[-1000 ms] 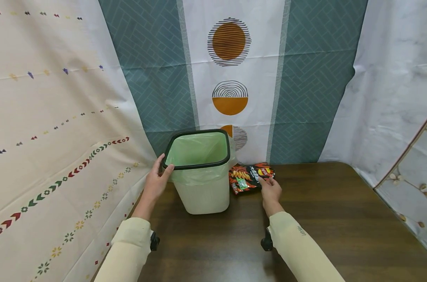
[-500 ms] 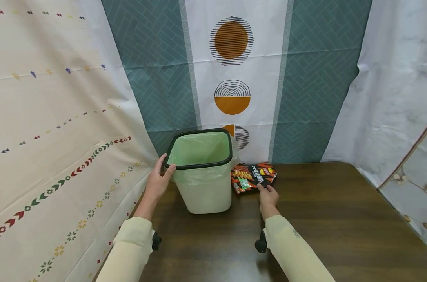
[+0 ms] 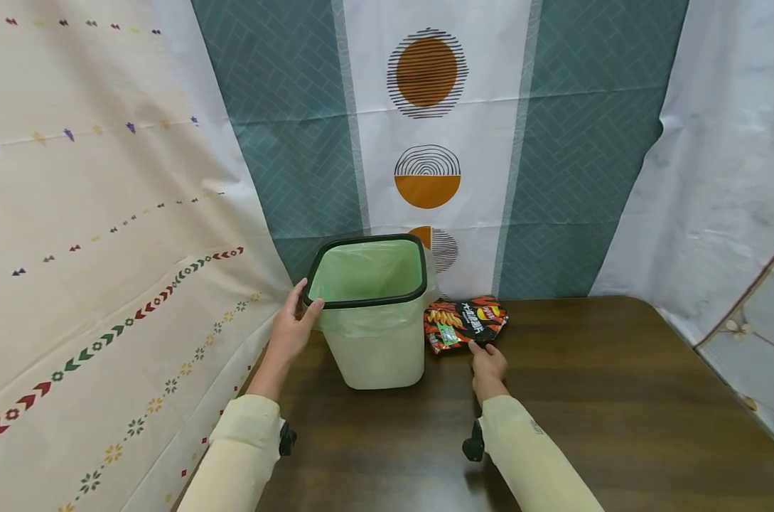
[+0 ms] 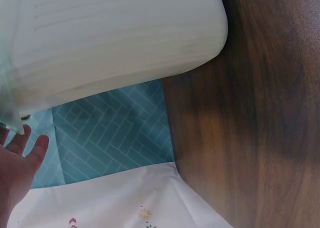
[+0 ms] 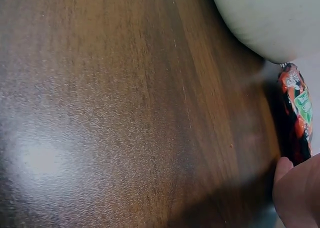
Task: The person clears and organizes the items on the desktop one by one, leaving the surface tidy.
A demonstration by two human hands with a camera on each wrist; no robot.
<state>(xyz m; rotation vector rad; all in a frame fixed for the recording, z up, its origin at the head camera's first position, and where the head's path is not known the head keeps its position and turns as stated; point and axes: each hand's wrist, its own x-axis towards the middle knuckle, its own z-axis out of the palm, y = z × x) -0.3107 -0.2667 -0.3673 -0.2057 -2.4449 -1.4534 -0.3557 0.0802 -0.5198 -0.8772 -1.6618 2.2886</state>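
Observation:
A pale green trash can [image 3: 377, 355] with a black rim and a clear liner [image 3: 377, 320] stands on the table. My left hand [image 3: 291, 334] grips its left front corner, thumb in front and fingers along the side of the rim. In the left wrist view, the fingertips [image 4: 39, 150] are right by the liner's hanging edge. Right of the can lies a black and red chip bag [image 3: 466, 323] with fries printed on it. My right hand [image 3: 489, 366] pinches its near edge; the right wrist view shows the bag [image 5: 298, 107] beyond the fingers, partly hidden by the hand.
The dark wooden table [image 3: 591, 398] extends to the right and toward me. A teal and white patterned cloth [image 3: 297, 142] hangs close behind the can and bag. A cream cloth [image 3: 137, 249] hangs along the left, a white one [image 3: 700, 178] on the right.
My right hand has slid from the chip bag's right front part down to its near edge. The left hand stays at the can's rim. The whole view has shifted slightly.

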